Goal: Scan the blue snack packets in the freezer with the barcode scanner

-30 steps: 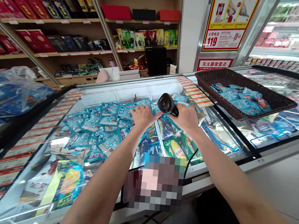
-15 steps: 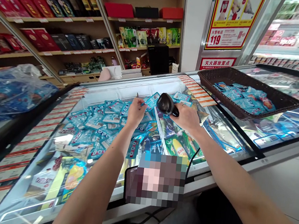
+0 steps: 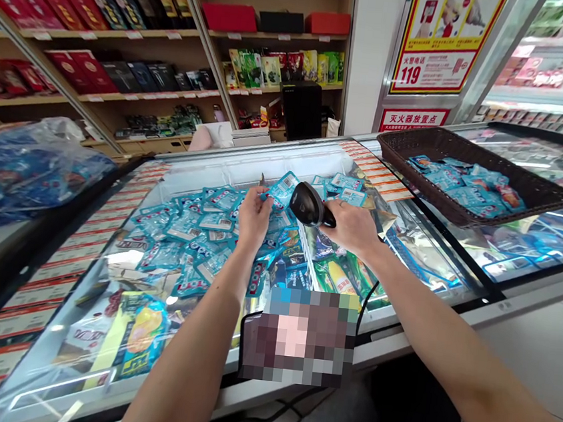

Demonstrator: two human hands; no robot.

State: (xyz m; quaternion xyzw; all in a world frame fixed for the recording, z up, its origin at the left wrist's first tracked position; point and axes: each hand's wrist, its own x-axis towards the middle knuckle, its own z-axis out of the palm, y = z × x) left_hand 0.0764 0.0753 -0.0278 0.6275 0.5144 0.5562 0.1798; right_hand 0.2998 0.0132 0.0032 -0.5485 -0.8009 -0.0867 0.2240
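Observation:
My left hand is closed on the corner of a small blue packet whose printed barcode faces up. A thin pointed object also sticks up from those fingers; its kind is unclear. Wrapped round the handle of a black barcode scanner is my right hand. The scanner's head is just right of the held packet, partly covering it. Many similar blue packets lie heaped below my left hand in a chest freezer. A white wire divider separates them from green corn packages.
A brown woven basket with more blue packets rests at the right. Further bagged blue goods are at the left. A phone-like screen, partly blurred, sits at the near edge, beside a black cable. Shelves stand behind.
The scanner head has tilted and moved slightly left and down, closer to my left hand. My left hand still grips the packet. The whole view has shifted a little.

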